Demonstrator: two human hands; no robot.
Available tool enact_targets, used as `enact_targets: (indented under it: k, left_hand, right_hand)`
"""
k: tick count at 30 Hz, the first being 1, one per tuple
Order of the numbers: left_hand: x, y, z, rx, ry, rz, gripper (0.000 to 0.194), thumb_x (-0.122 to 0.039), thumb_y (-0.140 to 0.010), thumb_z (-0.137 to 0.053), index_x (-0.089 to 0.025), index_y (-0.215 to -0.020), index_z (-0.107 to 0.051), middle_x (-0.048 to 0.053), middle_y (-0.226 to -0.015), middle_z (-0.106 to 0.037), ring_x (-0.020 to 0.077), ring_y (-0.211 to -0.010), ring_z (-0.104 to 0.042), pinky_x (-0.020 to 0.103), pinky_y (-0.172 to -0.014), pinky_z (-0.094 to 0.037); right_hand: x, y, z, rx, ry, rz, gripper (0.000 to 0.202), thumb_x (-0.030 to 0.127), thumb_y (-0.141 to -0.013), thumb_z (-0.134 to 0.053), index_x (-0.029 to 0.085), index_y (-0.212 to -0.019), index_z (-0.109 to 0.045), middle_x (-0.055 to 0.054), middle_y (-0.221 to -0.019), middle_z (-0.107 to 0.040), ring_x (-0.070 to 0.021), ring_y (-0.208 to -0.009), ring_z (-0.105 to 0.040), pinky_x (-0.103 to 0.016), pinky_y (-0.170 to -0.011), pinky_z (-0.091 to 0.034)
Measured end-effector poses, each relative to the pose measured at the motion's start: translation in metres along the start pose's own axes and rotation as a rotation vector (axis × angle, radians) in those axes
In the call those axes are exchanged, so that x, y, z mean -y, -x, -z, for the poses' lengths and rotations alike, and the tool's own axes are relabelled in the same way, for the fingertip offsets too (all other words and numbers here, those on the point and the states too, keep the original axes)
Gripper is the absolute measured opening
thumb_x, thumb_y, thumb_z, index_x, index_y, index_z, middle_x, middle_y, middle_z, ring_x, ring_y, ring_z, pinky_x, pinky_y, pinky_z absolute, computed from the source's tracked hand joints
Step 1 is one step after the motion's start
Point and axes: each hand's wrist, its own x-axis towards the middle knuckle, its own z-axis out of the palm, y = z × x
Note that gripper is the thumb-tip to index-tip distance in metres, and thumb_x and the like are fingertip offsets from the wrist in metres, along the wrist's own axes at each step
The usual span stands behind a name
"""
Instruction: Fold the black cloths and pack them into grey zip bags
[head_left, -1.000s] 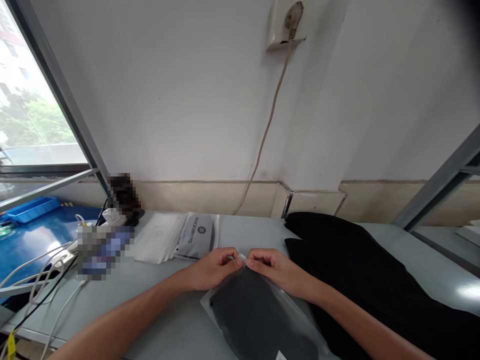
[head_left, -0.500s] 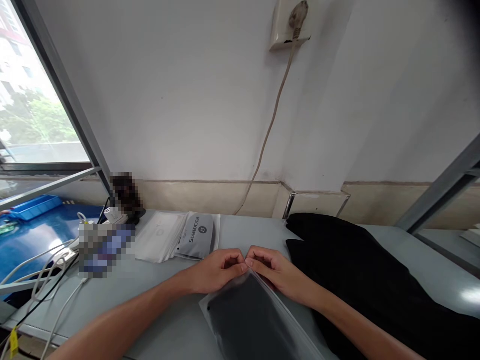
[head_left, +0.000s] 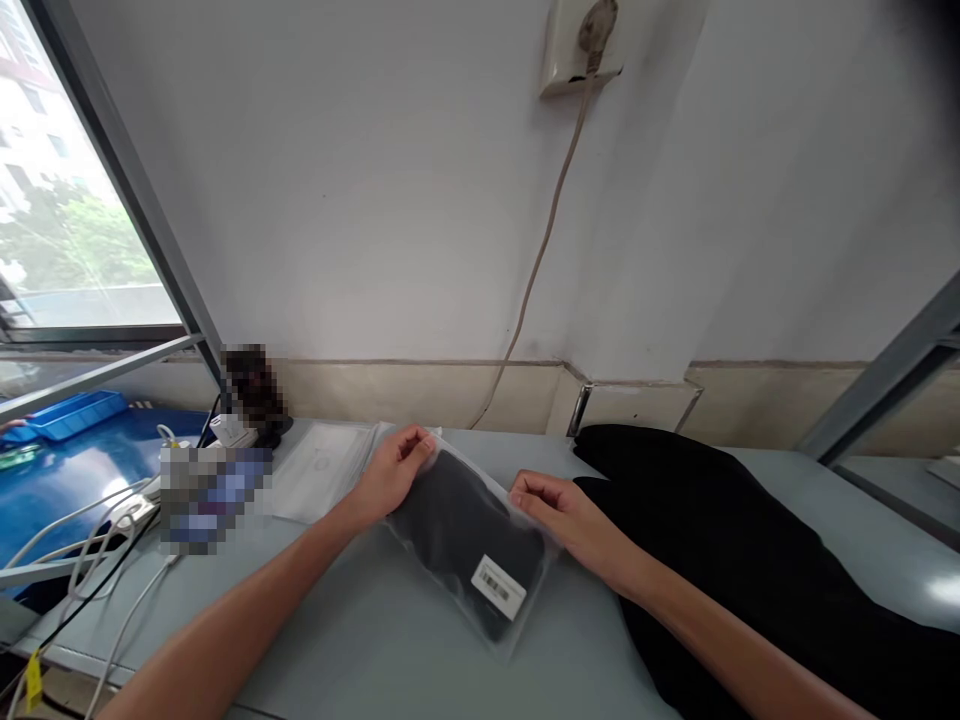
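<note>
Between my hands is a clear plastic bag (head_left: 450, 520) with folded dark fabric inside and a white barcode label (head_left: 498, 588) near its lower right end. My left hand (head_left: 397, 468) pinches the bag's upper left corner. My right hand (head_left: 559, 510) has its thumb and fingers closed on the upper right edge. The bag is tilted, its lower corner pointing toward me. Behind my left hand lies a pile of flat clear bags (head_left: 319, 470); the packed bag seen beside it before is mostly hidden now.
Black fabric (head_left: 720, 540) spreads over the right of the grey table (head_left: 360, 650). At left are a blurred-out flat object (head_left: 217, 500), white cables (head_left: 75, 560), a dark blurred object (head_left: 255, 395) and a blue tray (head_left: 79, 415). A plugged cord (head_left: 551, 220) hangs down the wall.
My hands were together at one edge of the bag; now they are apart along it. The bag has turned and moved away from me, and its barcode label has come into view.
</note>
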Motion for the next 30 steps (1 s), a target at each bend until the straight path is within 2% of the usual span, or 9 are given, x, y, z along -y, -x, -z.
enact_targets:
  k: [10,13,16,18,20,22,24,26,30]
  left_hand:
    - [0.009,-0.007,0.006,-0.313,-0.028,-0.021,0.038,-0.054,-0.099,-0.052,-0.020,-0.081,-0.055,-0.003,-0.073,-0.048,0.0153,-0.072,-0.046,0.026,-0.070,-0.038]
    - [0.004,0.003,-0.001,-0.462,-0.104,-0.104,0.035,-0.051,-0.104,-0.046,-0.021,-0.087,-0.054,-0.001,-0.077,-0.052,0.0163,-0.074,-0.049,0.027,-0.073,-0.042]
    - [-0.006,0.019,-0.005,-0.501,-0.220,-0.272,0.030,-0.046,-0.107,-0.042,-0.023,-0.094,-0.056,0.002,-0.085,-0.059,0.0182,-0.079,-0.054,0.030,-0.078,-0.046]
    - [-0.016,0.031,-0.010,-0.299,-0.281,-0.441,0.031,-0.042,-0.108,-0.040,-0.022,-0.096,-0.060,0.008,-0.097,-0.066,0.0215,-0.090,-0.060,0.035,-0.086,-0.049]
    - [-0.026,0.040,-0.015,0.106,-0.337,-0.555,0.033,-0.038,-0.108,-0.040,-0.022,-0.098,-0.067,0.013,-0.109,-0.070,0.0250,-0.103,-0.065,0.039,-0.095,-0.050]
    - [-0.033,0.046,-0.022,0.479,-0.390,-0.553,0.031,-0.037,-0.108,-0.043,-0.025,-0.110,-0.072,0.011,-0.120,-0.071,0.0254,-0.114,-0.065,0.041,-0.106,-0.047]
    - [-0.035,0.048,-0.028,0.587,-0.390,-0.521,0.031,-0.038,-0.109,-0.045,-0.028,-0.122,-0.071,0.009,-0.123,-0.072,0.0252,-0.118,-0.066,0.045,-0.114,-0.041]
    - [-0.031,0.047,-0.031,0.483,-0.376,-0.465,0.032,-0.040,-0.109,-0.045,-0.029,-0.129,-0.068,0.010,-0.129,-0.070,0.0274,-0.125,-0.062,0.049,-0.117,-0.038]
    - [-0.016,0.039,-0.033,0.015,-0.241,-0.221,0.047,-0.046,-0.102,-0.058,-0.029,-0.146,-0.051,0.013,-0.154,-0.049,0.0320,-0.144,-0.044,0.053,-0.115,-0.043]
  right_hand:
    - [-0.009,-0.004,0.002,-0.307,-0.144,-0.007,0.041,0.057,-0.092,-0.067,0.024,-0.072,-0.053,0.006,-0.063,-0.047,-0.0120,-0.054,-0.044,-0.028,-0.056,-0.038]
    - [-0.008,-0.003,0.002,-0.298,-0.293,-0.076,0.044,0.064,-0.087,-0.072,0.024,-0.079,-0.056,0.005,-0.071,-0.057,-0.0113,-0.050,-0.050,-0.027,-0.050,-0.043]
    - [-0.005,-0.001,0.001,-0.123,-0.441,-0.154,0.050,0.071,-0.091,-0.062,0.021,-0.086,-0.065,-0.005,-0.087,-0.073,-0.0187,-0.066,-0.068,-0.033,-0.060,-0.056]
    - [-0.003,0.001,0.000,0.033,-0.536,-0.169,0.061,0.077,-0.094,-0.050,0.020,-0.096,-0.072,-0.013,-0.104,-0.077,-0.0263,-0.087,-0.075,-0.040,-0.074,-0.061]
    - [-0.002,0.002,-0.002,0.111,-0.596,-0.167,0.067,0.079,-0.095,-0.044,0.020,-0.106,-0.074,-0.014,-0.111,-0.078,-0.0294,-0.097,-0.075,-0.044,-0.082,-0.061]
    - [-0.003,0.003,-0.004,0.071,-0.578,-0.177,0.058,0.073,-0.095,-0.054,0.020,-0.107,-0.075,-0.011,-0.103,-0.079,-0.0277,-0.093,-0.075,-0.041,-0.081,-0.060]
    - [-0.004,0.003,-0.005,-0.020,-0.500,-0.187,0.043,0.060,-0.091,-0.071,0.019,-0.103,-0.075,-0.008,-0.095,-0.080,-0.0255,-0.087,-0.074,-0.037,-0.078,-0.058]
    - [-0.003,0.003,-0.006,-0.082,-0.455,-0.187,0.038,0.052,-0.085,-0.080,0.018,-0.102,-0.076,-0.007,-0.092,-0.080,-0.0250,-0.083,-0.073,-0.036,-0.075,-0.057]
    - [0.002,0.004,-0.006,-0.061,-0.564,-0.153,0.041,0.053,-0.084,-0.081,0.023,-0.111,-0.076,-0.007,-0.104,-0.081,-0.0261,-0.089,-0.075,-0.039,-0.079,-0.060]
